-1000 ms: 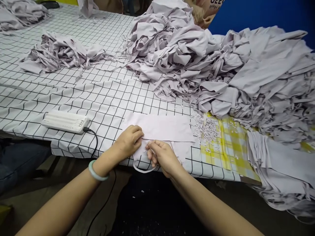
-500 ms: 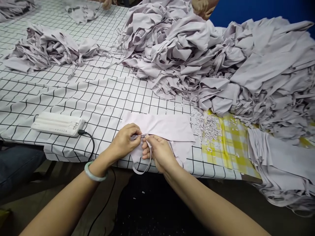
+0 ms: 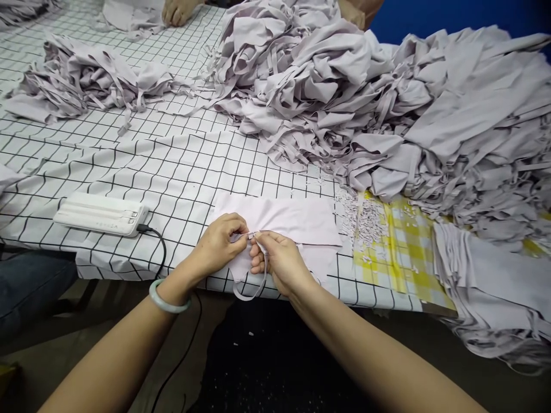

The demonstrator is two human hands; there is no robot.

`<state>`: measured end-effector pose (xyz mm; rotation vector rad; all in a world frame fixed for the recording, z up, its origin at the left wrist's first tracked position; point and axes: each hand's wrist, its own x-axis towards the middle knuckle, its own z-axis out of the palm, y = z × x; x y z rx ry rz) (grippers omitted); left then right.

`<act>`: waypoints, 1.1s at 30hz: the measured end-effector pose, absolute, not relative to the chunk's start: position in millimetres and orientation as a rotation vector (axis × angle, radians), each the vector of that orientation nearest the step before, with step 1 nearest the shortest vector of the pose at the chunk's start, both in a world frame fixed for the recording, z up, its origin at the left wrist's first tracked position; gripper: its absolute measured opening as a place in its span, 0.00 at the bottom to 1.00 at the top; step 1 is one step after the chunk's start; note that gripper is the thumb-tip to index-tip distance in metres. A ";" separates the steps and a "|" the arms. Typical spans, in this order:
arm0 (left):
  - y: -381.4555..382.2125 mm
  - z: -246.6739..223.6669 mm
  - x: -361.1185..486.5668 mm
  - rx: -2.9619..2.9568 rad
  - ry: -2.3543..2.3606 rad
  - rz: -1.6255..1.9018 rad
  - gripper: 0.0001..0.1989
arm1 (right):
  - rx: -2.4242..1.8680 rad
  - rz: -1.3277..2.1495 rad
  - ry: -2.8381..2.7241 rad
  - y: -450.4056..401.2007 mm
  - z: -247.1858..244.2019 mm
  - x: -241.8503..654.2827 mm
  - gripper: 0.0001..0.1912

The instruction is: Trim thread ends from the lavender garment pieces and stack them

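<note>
A pale lilac garment (image 3: 297, 221) with thin straps lies folded flat at the table's front edge. My left hand (image 3: 219, 244) is closed in a pinch on part of the strap, near the garment's middle. Right beside it, thumb and forefinger of my right hand (image 3: 282, 258) pinch the same strap. A small fitting shows between the fingertips, too small to make out clearly. Below my right hand the strap (image 3: 247, 297) hangs in a loop over the table edge. The fingers hide part of the garment.
A white power bank (image 3: 101, 215) with a black cable lies to the left. Heaped lilac garments (image 3: 310, 86) fill the back and right; a smaller pile (image 3: 90, 80) sits back left. Tiny scraps (image 3: 365, 221) cover a yellow checked cloth (image 3: 398, 252). Another person's hand (image 3: 178, 11) is at the far side.
My hands stay almost in place, still pinching the strap. Across the table, the other person's hand comes further into view by some fabric. Pale fabric appears at the left edge.
</note>
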<state>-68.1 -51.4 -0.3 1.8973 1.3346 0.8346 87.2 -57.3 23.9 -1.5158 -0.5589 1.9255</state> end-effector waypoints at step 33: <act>-51.1 0.0 -66.2 1.832 1.340 0.825 0.06 | -1.523 1.972 -0.726 -43.8 23.1 95.7 0.07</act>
